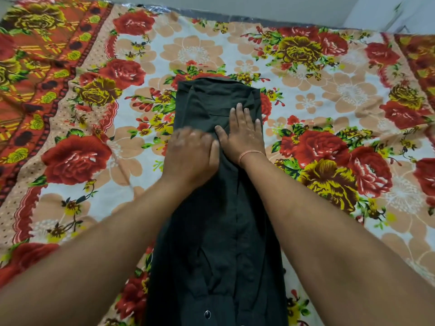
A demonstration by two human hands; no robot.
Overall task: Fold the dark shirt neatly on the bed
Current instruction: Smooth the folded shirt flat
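Head view: the dark, near-black cotton-looking shirt [213, 208] lies on the bed as a long narrow band, its sides already turned in. It runs from the near edge of the frame up to the middle of the red, yellow and peach floral bedsheet [329, 67], and a small shiny button [207, 314] shows at its near end. The right hand [242, 135] lies flat, palm down, on the upper right part of the band, fingers straight and a little spread, holding nothing. A thin orange thread bracelet [250, 154] circles that wrist. The left hand [191, 154] sits palm down just beside it, over the shirt's left edge. Its fingers are smeared by blur, so I cannot tell whether they lie flat or pinch the cloth. The fabric looks thin, light and limp. It takes soft creases, shows a long seam line down its middle, and sags to follow the bedding beneath. It should not slip much on the printed sheet, but the stacked layers could slide over one another or open out if lifted carelessly. The likely step is smoothing before a crosswise fold. For that, the sensible hold would be at the two corners of one short end, pinching through all the layers at once. The end could then be carried over while the middle is kept pressed flat.
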